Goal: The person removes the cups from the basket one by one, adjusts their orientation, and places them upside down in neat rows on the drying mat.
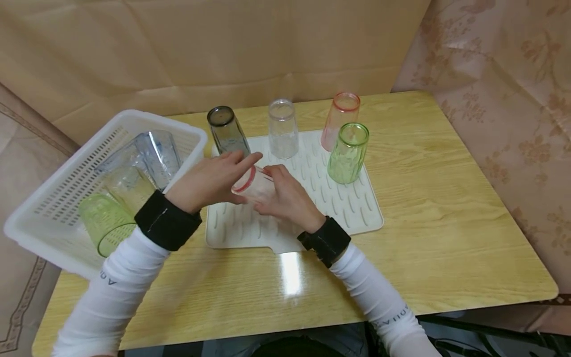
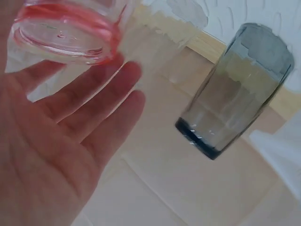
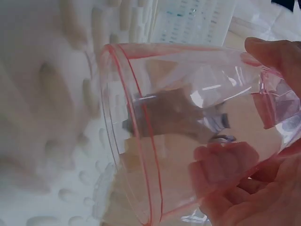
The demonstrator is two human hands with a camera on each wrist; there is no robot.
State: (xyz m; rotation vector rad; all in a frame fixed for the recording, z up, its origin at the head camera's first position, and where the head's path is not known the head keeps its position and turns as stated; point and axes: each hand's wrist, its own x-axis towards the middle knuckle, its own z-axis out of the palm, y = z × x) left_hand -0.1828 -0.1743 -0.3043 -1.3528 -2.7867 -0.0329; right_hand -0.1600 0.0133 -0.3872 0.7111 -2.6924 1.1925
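Between both hands a pink-tinted clear drinking glass (image 1: 255, 184) lies tilted over the white ridged mat (image 1: 236, 225). My right hand (image 1: 292, 196) grips it, with thumb on one side and fingers curled round the other in the right wrist view. One end, ringed in thick red, points toward my left hand (image 1: 211, 179). In the left wrist view that hand's fingers (image 2: 110, 106) are fairly straight, right beside the ringed end of the glass. Just beyond my left hand, a smoky dark glass (image 1: 227, 131) stands upside down on the mat.
An upside-down clear glass (image 1: 283, 131), a pink glass (image 1: 338, 121) and a green glass (image 1: 349, 154) stand on the mat. At the left, a white basket (image 1: 58, 196) holds a green glass (image 1: 104, 218), a yellowish glass (image 1: 130, 186) and bluish clear glassware (image 1: 158, 153). Everything rests on a wooden table (image 1: 441, 218).
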